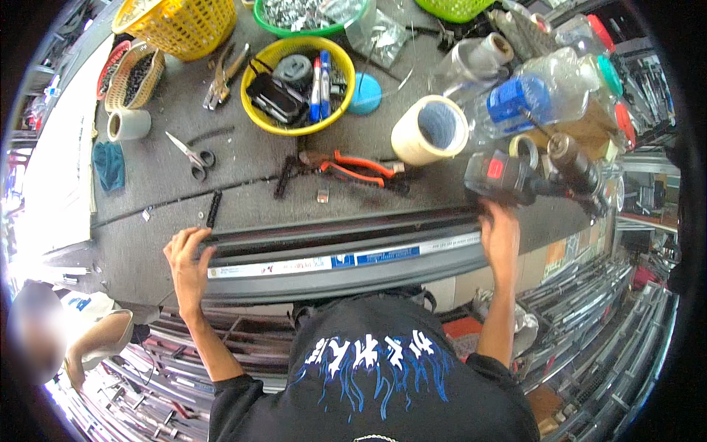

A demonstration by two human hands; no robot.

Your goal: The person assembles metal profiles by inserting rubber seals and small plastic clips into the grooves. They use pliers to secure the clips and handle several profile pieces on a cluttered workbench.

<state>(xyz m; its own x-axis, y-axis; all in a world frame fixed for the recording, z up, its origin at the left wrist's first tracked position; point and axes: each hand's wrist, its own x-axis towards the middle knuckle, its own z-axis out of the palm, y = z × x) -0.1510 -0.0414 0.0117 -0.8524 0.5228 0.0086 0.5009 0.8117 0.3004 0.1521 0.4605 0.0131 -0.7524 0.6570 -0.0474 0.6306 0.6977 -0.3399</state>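
A long dark grey metal profile [353,283] with a white and blue printed strip lies along the near edge of the workbench in front of me. My left hand [188,261] is closed around its left end, fingers bent over the top and thumb toward the inner side. My right hand [502,234] grips the opposite end, its fingertips partly hidden behind the profile. Just beyond the right hand lies a cordless drill [508,177]. Short black strips [213,209] rest past the profile, nearer the left hand. Orange-handled pliers [357,168] lie behind the profile's middle.
On the workbench [243,166] are scissors [193,156], a yellow basket [254,121] with markers, a cream tape roll [412,140], a white roll [129,125] and clear plastic bottles [567,81]. Another person [96,331] is at the lower left. Racks of metal bars [589,324] stand lower right.
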